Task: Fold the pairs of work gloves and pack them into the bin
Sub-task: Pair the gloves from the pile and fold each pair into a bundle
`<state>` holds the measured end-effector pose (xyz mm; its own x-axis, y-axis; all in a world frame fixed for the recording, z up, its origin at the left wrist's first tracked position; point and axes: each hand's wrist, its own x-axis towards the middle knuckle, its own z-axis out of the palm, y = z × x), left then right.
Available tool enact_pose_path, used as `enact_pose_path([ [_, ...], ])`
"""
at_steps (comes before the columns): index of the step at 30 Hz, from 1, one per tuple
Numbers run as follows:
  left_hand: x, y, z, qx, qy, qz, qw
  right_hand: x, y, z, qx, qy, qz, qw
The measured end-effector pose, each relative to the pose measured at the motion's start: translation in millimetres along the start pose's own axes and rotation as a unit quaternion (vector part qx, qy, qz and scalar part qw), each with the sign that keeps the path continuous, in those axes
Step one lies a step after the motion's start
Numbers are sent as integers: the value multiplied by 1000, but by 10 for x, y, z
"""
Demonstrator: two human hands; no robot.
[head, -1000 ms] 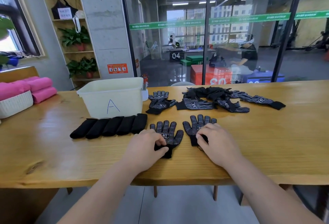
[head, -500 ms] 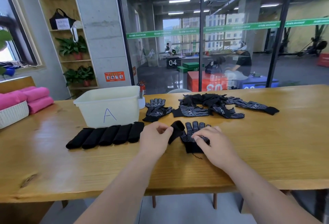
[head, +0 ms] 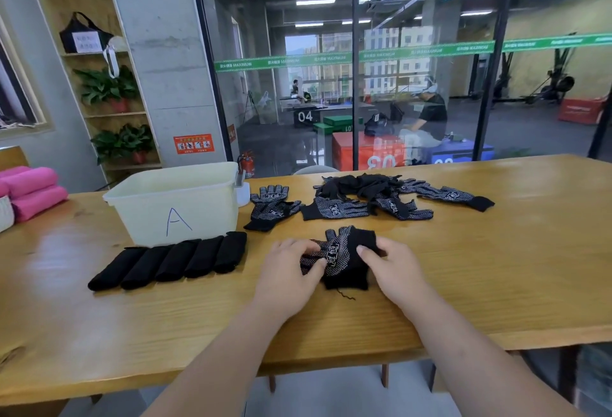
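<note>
The pair of gloves (head: 341, 259) now lies stacked and partly doubled over near the middle of the tabletop (head: 496, 267), toward its near edge. A second ago the two gloves lay flat side by side, palms up; half a second ago one was being lifted over the other. Now a plain black cuff end is turned up at the right of the bundle, and the dotted palm with its white logo faces up in the middle.

The left hand (head: 291, 271) has its fingers curled, thumb and fingertips pinching the dotted left edge of the bundle. The right hand (head: 389, 266) presses on the black folded part at the right, thumb laid along the fabric and the fingers bent down over it. A loose thread trails from the bundle's near edge.

Left of the hands, five folded glove rolls (head: 172, 262) lie in a slanted row, touching one another, just in front of the pale bin (head: 175, 204) marked with the letter A. Beyond the hands, toward the far edge, one loose pair (head: 271, 208) lies beside the bin, and a jumbled pile of gloves (head: 390, 198) spreads to its right. Pink rolled towels (head: 33, 191) sit at the far left edge.
</note>
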<state>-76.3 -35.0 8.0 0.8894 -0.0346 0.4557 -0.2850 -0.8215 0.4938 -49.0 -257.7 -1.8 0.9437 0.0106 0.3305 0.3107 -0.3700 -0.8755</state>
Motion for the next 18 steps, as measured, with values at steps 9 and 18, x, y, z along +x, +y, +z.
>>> enact_pose_path([
  [9,1,-58,9,70,-80,45,993,81,64,-102,120,231,117,958],
  [18,-114,-411,-232,88,-140,84,983,77,38,-81,160,205,95,961],
])
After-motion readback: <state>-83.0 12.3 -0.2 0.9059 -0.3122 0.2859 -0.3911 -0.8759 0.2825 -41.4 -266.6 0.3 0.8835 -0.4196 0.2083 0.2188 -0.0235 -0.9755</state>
